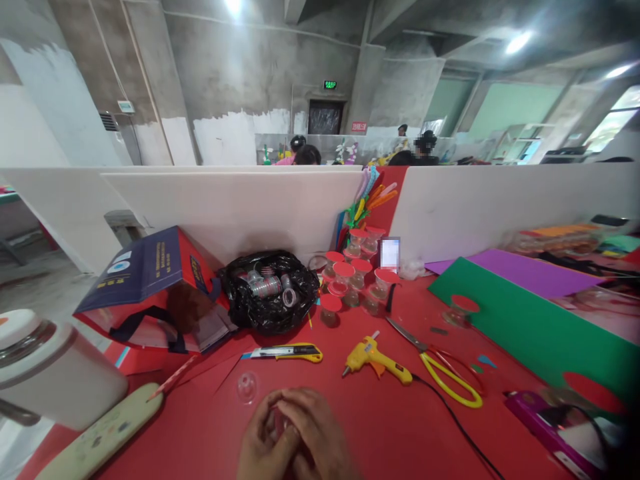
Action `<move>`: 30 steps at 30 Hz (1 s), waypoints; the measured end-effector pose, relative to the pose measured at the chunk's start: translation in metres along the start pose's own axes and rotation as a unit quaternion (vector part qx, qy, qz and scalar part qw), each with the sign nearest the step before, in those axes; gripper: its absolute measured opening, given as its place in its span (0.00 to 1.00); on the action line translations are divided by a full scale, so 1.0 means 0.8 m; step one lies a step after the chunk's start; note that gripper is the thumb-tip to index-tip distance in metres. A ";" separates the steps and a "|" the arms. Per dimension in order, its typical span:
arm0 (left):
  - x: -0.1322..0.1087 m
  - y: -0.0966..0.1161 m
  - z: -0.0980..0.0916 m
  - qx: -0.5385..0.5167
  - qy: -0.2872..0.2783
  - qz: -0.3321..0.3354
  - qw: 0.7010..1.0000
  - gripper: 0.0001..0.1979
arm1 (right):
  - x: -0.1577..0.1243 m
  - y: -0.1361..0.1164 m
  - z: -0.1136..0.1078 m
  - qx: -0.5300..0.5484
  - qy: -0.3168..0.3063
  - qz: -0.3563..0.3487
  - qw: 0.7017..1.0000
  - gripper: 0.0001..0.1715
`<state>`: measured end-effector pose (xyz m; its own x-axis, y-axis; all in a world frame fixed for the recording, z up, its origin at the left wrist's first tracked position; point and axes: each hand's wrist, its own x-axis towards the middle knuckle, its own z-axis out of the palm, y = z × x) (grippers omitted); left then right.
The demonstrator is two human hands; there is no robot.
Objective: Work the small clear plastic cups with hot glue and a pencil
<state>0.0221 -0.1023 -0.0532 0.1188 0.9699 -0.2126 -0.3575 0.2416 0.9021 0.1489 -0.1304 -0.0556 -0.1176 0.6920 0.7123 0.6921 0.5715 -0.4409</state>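
Observation:
My left hand (265, 440) and my right hand (320, 427) are cupped together low in the middle, fingers curled and touching. Between them shows a bit of something small and pinkish, mostly hidden, so its kind cannot be told. Just beyond the left hand lies a small clear plastic dome (247, 388). Farther off is a yellow utility knife (300, 352). A yellow glue gun (373, 359) with a black cord rests to the right of the hands, and yellow-handled scissors (450, 380) lie past it.
Behind stand several clear cups with red tops (344, 270) and a black plastic bag (265, 320) holding clear plastic pieces. A blue-red bag (145, 273), a white jug (60, 380) and a pale green long object (110, 433) occupy the left. Green board (530, 320) covers the right.

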 end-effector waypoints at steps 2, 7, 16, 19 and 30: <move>-0.001 0.007 0.000 -0.012 0.004 -0.017 1.000 0.34 | -0.007 0.003 0.004 -0.006 0.004 0.056 0.998 0.33; -0.005 0.014 0.002 0.012 -0.015 -0.043 0.999 0.36 | -0.014 0.011 0.002 0.070 -0.068 0.171 0.980 0.28; -0.005 -0.017 0.000 -0.016 0.013 -0.018 1.000 0.35 | -0.009 0.016 -0.007 -0.027 -0.022 0.052 0.998 0.31; -0.001 -0.025 -0.008 -0.081 0.017 -0.073 0.994 0.35 | -0.004 0.016 -0.006 -0.057 -0.037 0.010 0.998 0.34; 0.004 -0.021 -0.010 -0.179 -0.008 -0.143 0.973 0.35 | 0.004 0.002 -0.014 0.115 -0.122 0.159 0.973 0.39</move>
<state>0.0209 -0.1033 -0.0719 0.2753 0.8611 -0.4275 -0.6074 0.5005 0.6169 0.1574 -0.1325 -0.0479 -0.1086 0.9176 0.3824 0.5468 0.3764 -0.7479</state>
